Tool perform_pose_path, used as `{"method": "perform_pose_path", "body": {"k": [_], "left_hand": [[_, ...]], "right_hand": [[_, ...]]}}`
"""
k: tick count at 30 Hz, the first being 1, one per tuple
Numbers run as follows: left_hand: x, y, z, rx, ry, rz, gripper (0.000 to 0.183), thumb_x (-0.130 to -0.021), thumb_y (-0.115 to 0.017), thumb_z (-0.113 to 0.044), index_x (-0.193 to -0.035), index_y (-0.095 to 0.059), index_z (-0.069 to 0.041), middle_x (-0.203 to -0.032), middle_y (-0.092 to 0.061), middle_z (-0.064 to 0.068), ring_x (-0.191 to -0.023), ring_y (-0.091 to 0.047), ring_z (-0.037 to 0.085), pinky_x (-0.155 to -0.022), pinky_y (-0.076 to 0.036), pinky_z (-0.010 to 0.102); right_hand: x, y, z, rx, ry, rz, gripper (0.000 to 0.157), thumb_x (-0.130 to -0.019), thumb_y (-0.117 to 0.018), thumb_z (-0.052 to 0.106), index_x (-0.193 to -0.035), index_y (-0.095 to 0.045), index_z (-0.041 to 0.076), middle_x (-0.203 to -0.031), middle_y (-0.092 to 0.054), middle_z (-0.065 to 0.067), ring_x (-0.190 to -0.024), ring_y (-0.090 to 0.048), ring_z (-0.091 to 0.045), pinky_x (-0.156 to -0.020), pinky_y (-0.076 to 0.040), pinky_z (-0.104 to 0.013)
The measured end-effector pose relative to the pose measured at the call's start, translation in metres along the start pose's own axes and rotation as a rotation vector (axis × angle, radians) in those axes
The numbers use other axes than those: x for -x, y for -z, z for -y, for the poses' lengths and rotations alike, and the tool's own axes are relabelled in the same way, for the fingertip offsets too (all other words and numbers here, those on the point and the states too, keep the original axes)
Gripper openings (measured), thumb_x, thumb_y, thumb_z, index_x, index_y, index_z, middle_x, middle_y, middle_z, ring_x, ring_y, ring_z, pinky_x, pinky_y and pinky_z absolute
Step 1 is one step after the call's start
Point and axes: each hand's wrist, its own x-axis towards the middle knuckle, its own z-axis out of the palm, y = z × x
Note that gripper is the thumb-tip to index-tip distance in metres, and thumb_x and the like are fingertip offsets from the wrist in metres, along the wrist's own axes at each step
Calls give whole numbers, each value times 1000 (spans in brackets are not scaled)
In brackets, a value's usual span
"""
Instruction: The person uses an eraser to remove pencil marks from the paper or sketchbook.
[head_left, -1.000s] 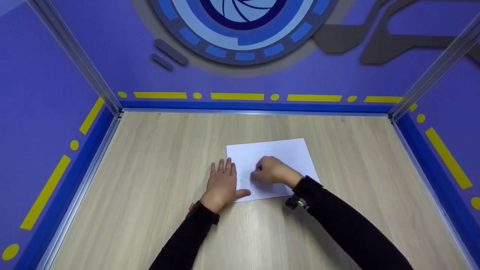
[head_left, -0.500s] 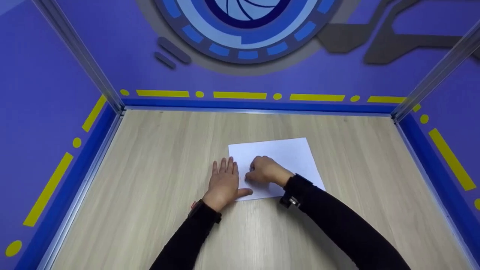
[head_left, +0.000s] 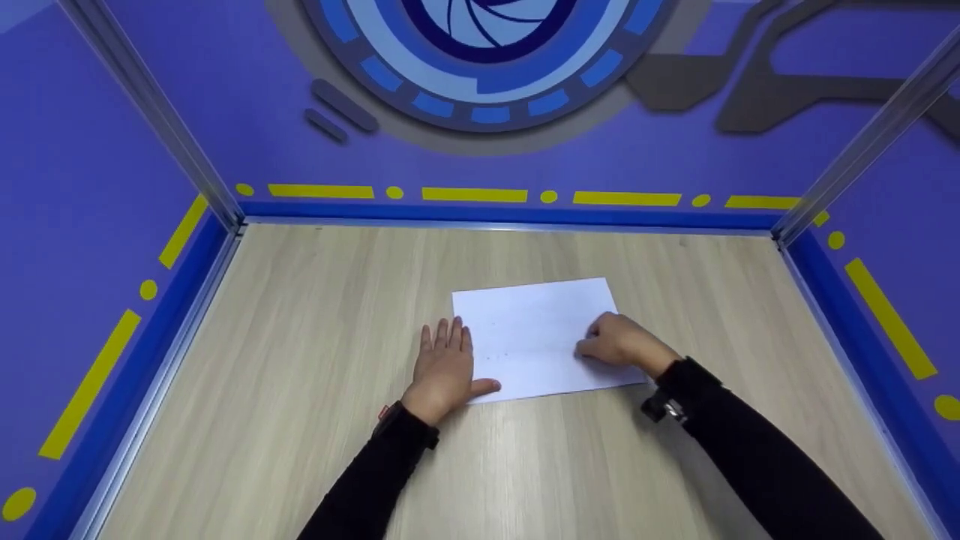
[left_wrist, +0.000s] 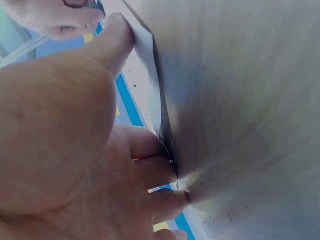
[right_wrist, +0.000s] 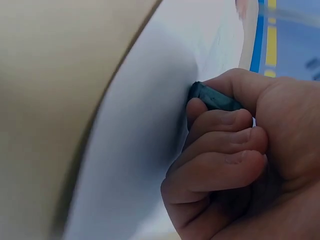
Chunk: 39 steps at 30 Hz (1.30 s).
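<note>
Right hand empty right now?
No, the right wrist view shows the right hand gripping a small dark teal object over the white paper.

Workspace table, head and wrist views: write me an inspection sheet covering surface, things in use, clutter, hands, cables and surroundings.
Surface: wood-grain table, light-coloured.
Job's things: white paper lying on the table; small dark teal block, partly hidden by fingers.
Clutter: a few small dark specks on the paper; too small to identify.
Hands: left hand open at the paper's left edge, thumb over the paper; right hand grips the block over the paper's right part.
Cables: nothing seen.
Surroundings: blue-purple panels with yellow marks; metal posts at the back corners.
</note>
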Motion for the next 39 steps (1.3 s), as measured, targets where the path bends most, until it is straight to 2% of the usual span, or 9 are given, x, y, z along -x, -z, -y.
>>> {"method": "perform_pose_path", "body": {"k": [3, 6, 13, 17, 21, 23, 33, 37, 39], "left_hand": [[0, -2, 0, 16, -7, -3, 120, -95, -63, -82, -172, -31, 3, -183, -23, 24, -173, -19, 42, -140, -15, 63], [1, -1, 0, 16, -14, -9, 119, -95, -63, -82, -172, -31, 4, -183, -24, 24, -173, -20, 42, -140, -16, 63], [1, 0, 1, -5, -20, -10, 119, -96, -62, -82, -172, -30, 4, -183, -24, 24, -172, -21, 43, -140, -17, 63], [0, 0, 1, 0, -17, -7, 119, -95, -63, -82, -172, -30, 4, -183, -24, 25, -172, -21, 43, -140, -17, 63], [-1, -1, 1, -9, -7, -2, 119, -95, -63, -82, -172, -31, 4, -183, -24, 25, -172, -21, 43, -140, -17, 62], [-1, 0, 0, -5, -6, -5, 119, -95, -64, -81, -171, -31, 4, -182, -25, 25, -172, -21, 43, -140, -17, 62], [-1, -1, 1, 27, -15, -30, 117, -95, -68, -78, -170, -34, 5, -181, -28, 26, -171, -24, 44, -139, -18, 64], [-2, 0, 1, 3, -13, 0, 114, -96, -69, -74, -171, -33, 4, -182, -25, 25, -172, -22, 43, -140, -16, 63], [-2, 1, 1, -18, -14, 7, 113, -97, -70, -73, -171, -32, 3, -182, -25, 25, -172, -22, 43, -140, -16, 63]], "right_hand": [[5, 10, -21, 1, -42, 0, 44, -92, -72, 29, -61, -42, 21, -60, -35, 9, -56, -38, -12, -53, -31, -27], [9, 16, -32, 3, -69, 2, 42, -92, -71, 29, -62, -42, 21, -59, -35, 9, -55, -40, -12, -53, -32, -27], [15, 12, -31, 12, -65, -32, 34, -93, -68, 29, -68, -49, 18, -66, -38, 5, -61, -43, -15, -56, -35, -29], [14, 8, -25, -27, -19, -36, 39, -97, -68, 31, -67, -47, 19, -66, -38, 6, -63, -41, -15, -58, -32, -29], [9, -3, -2, -72, 32, -3, 45, -100, -69, 36, -66, -44, 21, -65, -37, 7, -63, -40, -14, -58, -31, -30], [6, -9, 14, -60, 64, 13, 46, -100, -70, 37, -65, -45, 21, -64, -39, 7, -61, -42, -14, -57, -33, -29], [-17, -47, 103, 59, 253, 101, 43, -100, -72, 32, -63, -55, 21, -59, -48, 8, -58, -47, -13, -57, -39, -29], [-24, -61, 126, 131, 323, 121, 38, -99, -69, 28, -64, -56, 21, -59, -48, 9, -58, -48, -14, -58, -39, -30], [-26, -66, 131, 147, 331, 123, 36, -98, -69, 27, -64, -58, 20, -60, -50, 8, -59, -49, -14, -57, -39, -31]]}}
